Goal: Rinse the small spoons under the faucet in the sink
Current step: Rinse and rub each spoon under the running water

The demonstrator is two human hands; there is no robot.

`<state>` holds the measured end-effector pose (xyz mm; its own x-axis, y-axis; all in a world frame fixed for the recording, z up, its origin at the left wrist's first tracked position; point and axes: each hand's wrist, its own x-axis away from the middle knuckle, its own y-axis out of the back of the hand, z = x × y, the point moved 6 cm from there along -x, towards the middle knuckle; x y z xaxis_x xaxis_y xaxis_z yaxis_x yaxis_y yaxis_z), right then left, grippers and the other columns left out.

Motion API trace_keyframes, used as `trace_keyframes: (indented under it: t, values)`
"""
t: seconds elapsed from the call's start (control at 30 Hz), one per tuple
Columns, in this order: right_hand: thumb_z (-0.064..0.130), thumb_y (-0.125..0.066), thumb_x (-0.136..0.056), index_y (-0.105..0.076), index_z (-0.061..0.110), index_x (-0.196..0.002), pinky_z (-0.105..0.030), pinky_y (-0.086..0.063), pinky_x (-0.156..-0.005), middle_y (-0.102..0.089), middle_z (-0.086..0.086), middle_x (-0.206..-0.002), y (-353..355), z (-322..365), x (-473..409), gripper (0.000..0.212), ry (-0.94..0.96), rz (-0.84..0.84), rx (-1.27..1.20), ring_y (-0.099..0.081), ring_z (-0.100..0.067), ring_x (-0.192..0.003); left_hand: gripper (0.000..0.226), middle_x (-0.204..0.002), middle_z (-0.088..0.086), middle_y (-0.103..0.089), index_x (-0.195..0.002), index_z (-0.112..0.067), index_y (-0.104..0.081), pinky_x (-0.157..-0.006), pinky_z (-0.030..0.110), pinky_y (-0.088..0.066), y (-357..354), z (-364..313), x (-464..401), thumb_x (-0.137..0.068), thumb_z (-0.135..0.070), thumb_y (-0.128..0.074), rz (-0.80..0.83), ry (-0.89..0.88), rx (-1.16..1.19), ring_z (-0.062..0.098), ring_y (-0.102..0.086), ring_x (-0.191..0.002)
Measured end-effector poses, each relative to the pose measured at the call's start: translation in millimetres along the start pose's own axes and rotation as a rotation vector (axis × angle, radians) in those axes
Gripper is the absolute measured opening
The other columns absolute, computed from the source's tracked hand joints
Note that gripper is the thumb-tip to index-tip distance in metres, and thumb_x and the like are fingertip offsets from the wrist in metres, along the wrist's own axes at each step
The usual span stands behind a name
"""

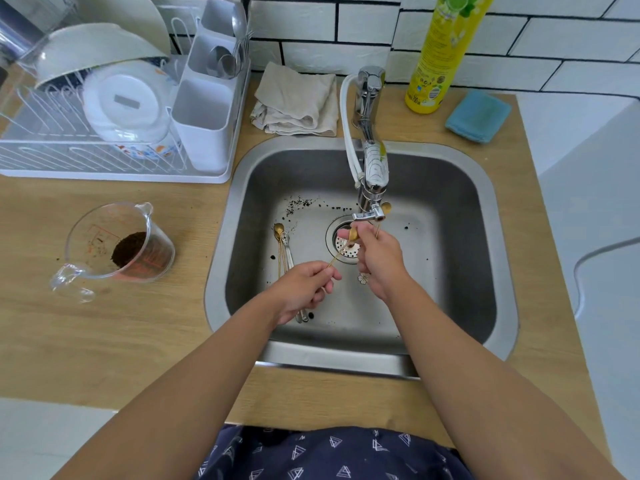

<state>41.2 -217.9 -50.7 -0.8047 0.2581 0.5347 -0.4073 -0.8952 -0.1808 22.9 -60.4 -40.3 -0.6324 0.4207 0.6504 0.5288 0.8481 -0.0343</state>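
- Inside the stainless steel sink (450, 188), below the faucet (372, 168), both hands work over the drain strainer (346, 245).
- Left hand (301, 292): thumb and forefinger pinched on the handle end of a thin gold spoon (337, 254); the handle runs up and toward the faucet outlet, and the bowl lies at the fingertips of the right hand.
- Right hand (379, 263): fingers curled round a second gold spoon (381, 220), whose bowl stands up just beside the faucet outlet; a small flower-shaped charm (363, 278) hangs below this hand. The fingertips also touch the bowl of the first spoon.
- Further small spoons (282, 247), gold and silver, lie together on the sink floor to the left of the drain strainer, bowls pointing toward the faucet; their handle ends pass under the left hand.
- Dark coffee grounds (299, 204) are scattered on the sink floor, mostly behind the loose spoons.
- Whether water runs from the faucet cannot be told.
- On the wooden table (104, 341), left of the sink: a clear measuring jug (114, 247) holding dark grounds.
- Behind the jug, left of the faucet: a white dish rack (104, 133) with bowls, a plate and a cutlery holder.
- Behind the sink: a folded beige cloth (298, 98) just left of the faucet base; a yellow dish soap bottle (440, 53) and a blue sponge (478, 116) to the right of the faucet.
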Motion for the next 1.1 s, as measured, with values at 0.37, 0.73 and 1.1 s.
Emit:
trace_keyframes:
  t: [0.37, 0.73, 1.1]
  values:
    - [0.027, -0.061, -0.102, -0.075, 0.016, -0.099, -0.013, -0.032, -0.039, -0.082, 0.008, -0.087, 3.3, 5.4, 3.0, 0.019, 0.052, 0.048, 0.089, -0.04, -0.002, -0.039, 0.024, -0.074, -0.003, -0.052, -0.105, -0.012, -0.063, -0.051, 0.021, -0.025, 1.0, 2.6, -3.6, -0.108, -0.023, -0.042, 0.041, 0.015, 0.008, 0.008, -0.031, -0.051]
    - [0.025, -0.062, -0.104, -0.075, 0.019, -0.104, -0.019, -0.027, -0.04, -0.081, -0.001, -0.109, 0.2, 1.1, 0.0, 0.014, 0.024, 0.152, 0.043, -0.028, -0.004, -0.042, 0.025, -0.072, -0.004, -0.051, -0.104, -0.014, -0.065, -0.051, 0.021, -0.027, 5.0, 7.0, -6.7, -0.107, -0.025, -0.043, 0.03, -0.007, -0.005, 0.007, -0.034, -0.053]
    - [0.025, -0.082, -0.089, -0.076, 0.025, -0.107, -0.017, -0.053, -0.068, -0.08, 0.003, -0.101, 11.1, -14.8, -0.9, 0.019, 0.114, 0.024, 0.146, -0.071, -0.006, -0.081, 0.023, -0.073, -0.001, -0.058, -0.105, -0.011, -0.069, -0.048, 0.017, -0.039, 9.3, 8.9, -8.9, -0.103, -0.016, -0.046, -0.1, -0.043, -0.099, 0.008, -0.048, -0.059]
